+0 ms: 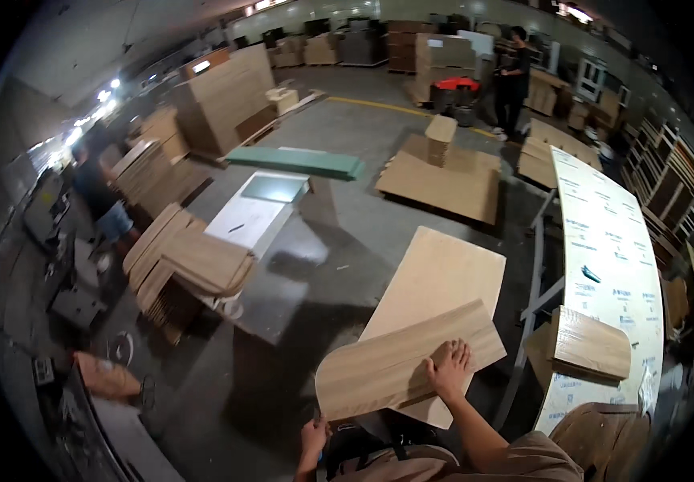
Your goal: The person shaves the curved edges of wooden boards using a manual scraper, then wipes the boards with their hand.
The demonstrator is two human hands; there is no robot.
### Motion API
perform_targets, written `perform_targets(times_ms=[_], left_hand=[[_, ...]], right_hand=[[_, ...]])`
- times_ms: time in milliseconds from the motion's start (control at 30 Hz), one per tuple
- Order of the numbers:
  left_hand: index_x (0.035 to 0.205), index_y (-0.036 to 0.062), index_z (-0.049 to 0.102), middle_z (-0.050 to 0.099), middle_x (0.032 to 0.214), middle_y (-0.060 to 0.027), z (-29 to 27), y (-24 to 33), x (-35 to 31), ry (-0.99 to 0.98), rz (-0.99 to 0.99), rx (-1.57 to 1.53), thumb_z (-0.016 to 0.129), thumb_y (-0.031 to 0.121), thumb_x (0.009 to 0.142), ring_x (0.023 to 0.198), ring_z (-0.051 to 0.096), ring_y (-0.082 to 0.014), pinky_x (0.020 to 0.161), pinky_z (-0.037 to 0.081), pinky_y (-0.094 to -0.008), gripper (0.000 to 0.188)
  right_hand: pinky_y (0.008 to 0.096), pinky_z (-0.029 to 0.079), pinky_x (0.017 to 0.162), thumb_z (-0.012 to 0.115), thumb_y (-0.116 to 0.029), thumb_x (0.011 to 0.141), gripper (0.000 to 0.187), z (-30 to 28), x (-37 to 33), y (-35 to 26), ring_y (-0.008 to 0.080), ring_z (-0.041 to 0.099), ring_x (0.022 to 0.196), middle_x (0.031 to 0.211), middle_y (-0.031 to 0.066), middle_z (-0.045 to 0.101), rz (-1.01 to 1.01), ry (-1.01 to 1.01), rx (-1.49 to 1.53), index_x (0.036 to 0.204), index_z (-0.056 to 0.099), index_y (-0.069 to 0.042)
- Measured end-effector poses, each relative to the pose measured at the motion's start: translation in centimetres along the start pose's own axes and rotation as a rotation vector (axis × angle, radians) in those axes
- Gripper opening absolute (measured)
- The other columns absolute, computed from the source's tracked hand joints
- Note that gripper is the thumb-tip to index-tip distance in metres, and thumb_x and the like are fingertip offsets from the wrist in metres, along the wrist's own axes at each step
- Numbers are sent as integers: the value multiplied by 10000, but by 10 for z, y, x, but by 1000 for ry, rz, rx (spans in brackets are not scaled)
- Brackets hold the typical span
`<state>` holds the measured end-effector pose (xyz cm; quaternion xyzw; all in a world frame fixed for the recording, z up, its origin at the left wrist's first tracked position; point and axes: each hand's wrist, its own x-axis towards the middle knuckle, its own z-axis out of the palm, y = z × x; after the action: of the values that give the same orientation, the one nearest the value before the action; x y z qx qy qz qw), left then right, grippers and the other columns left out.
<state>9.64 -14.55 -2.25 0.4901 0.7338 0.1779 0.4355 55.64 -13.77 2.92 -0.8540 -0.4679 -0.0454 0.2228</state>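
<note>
A wood-grain panel (399, 357) with one rounded end lies at a slant in front of me, on top of a larger pale rectangular board (447, 273). My right hand (449, 371) rests on the panel's face towards its square end, fingers stretched out and slightly spread. Just below the rounded left end, my left hand (313, 438) is closed around something small. A bit of blue shows beneath that fist, but I cannot make out what it holds.
To the right stands a long bench with a white printed sheet (604, 233), bearing stacked panels (592, 344) and a small dark green tool (590, 274). Rounded panels (202, 261) are piled at left, by a white table (246, 213). Two people (514, 80) stand farther off.
</note>
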Motion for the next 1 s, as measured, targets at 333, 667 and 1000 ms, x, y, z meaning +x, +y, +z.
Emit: perform_targets(times_ms=[333, 667, 1000], left_hand=[[1027, 150, 626, 602, 834, -28, 29, -48, -133, -160, -470, -1207, 765, 381, 1103, 672, 553, -167, 572, 463, -309, 281], [1655, -27, 501, 665, 1547, -272, 39, -10, -180, 180, 21, -166, 633, 357, 1162, 1436, 642, -419, 1201, 495, -484, 639], [1808, 273, 350, 632, 1229, -247, 36, 13, -174, 63, 52, 237, 415, 466, 1241, 1056, 657, -485, 873, 539, -570, 602]], right_hand=[[559, 280, 1380, 749, -558, 994, 752, 54, 17, -141, 434, 359, 1651, 1705, 173, 491, -567, -400, 248, 1618, 568, -181], [655, 283, 1342, 673, -565, 1039, 766, 84, -6, -125, 500, 426, 1576, 1668, 255, 510, -639, -325, 53, 1653, 555, -123], [620, 188, 1389, 630, -473, 1067, 646, 81, -17, -159, 423, 373, 1632, 1645, 155, 523, -579, -267, 25, 1630, 552, -164]])
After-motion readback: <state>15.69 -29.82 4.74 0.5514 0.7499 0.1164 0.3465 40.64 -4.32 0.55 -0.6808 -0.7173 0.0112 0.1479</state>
